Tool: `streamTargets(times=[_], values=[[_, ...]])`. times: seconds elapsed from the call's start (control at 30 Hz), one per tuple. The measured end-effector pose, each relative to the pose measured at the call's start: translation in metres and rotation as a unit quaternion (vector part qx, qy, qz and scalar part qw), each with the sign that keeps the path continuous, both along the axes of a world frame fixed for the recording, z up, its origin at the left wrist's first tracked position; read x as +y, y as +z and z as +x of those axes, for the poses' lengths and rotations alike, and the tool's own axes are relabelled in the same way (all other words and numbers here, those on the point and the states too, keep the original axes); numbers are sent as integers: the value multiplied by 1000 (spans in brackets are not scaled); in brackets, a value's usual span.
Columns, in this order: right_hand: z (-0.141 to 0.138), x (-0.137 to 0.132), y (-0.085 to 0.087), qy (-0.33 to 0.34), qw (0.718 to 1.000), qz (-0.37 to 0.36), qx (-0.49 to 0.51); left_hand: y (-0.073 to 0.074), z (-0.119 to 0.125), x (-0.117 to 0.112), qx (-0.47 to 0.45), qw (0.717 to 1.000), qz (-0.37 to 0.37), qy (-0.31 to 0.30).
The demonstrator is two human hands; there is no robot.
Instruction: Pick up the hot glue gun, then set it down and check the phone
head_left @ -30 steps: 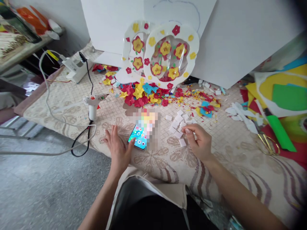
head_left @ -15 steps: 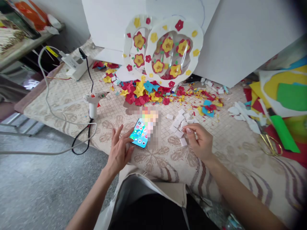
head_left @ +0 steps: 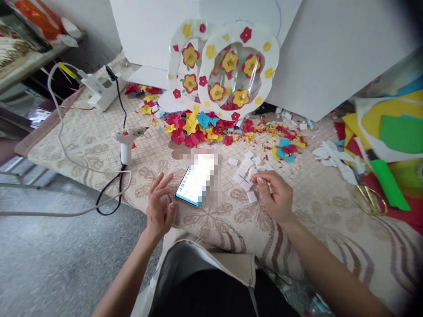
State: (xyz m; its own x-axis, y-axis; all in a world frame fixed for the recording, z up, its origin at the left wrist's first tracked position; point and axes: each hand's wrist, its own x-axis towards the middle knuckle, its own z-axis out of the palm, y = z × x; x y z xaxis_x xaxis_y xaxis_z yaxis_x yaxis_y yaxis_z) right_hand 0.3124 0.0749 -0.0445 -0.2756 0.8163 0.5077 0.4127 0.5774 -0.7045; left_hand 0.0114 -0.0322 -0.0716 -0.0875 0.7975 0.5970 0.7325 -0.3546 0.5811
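Note:
A smartphone (head_left: 193, 187) lies on the patterned rug (head_left: 231, 220) with its screen lit mostly white. My left hand (head_left: 159, 207) hovers just left of the phone, fingers spread, holding nothing. My right hand (head_left: 274, 193) rests on the rug to the right of the phone, its fingertips pinched together among small white paper squares (head_left: 246, 169); whether it holds one I cannot tell. Behind the phone stands a white ring-shaped craft piece (head_left: 231, 70) decorated with red and yellow paper flowers, and a heap of loose paper flowers (head_left: 198, 127) lies at its foot.
A white glue gun (head_left: 126, 143) with a black cable stands at the left, near a white power strip (head_left: 99, 90). Gold scissors (head_left: 372, 198) and coloured paper sheets (head_left: 390, 127) lie at the right. White boards (head_left: 330, 53) lean at the back. Grey floor (head_left: 49, 259) borders the rug's left edge.
The phone's screen has changed from colourful app icons to a mostly white page. My left hand has drawn back off the phone slightly. My right hand has stayed put.

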Motion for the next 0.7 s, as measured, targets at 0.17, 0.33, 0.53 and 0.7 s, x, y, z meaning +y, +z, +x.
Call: streamTargets(times=[0.17, 0.33, 0.53, 0.7], values=[[1, 1, -6, -11, 999, -4, 30, -1, 2, 2, -44, 998, 31, 23], [1, 3, -7, -7, 999, -9, 52, 2, 2, 0, -29, 997, 36, 56], [0, 3, -6, -11, 999, -6, 47, -5, 0, 3, -70, 995, 45, 56], [0, 3, -7, -16, 999, -5, 36, -16, 1, 1, -86, 986, 43, 133]])
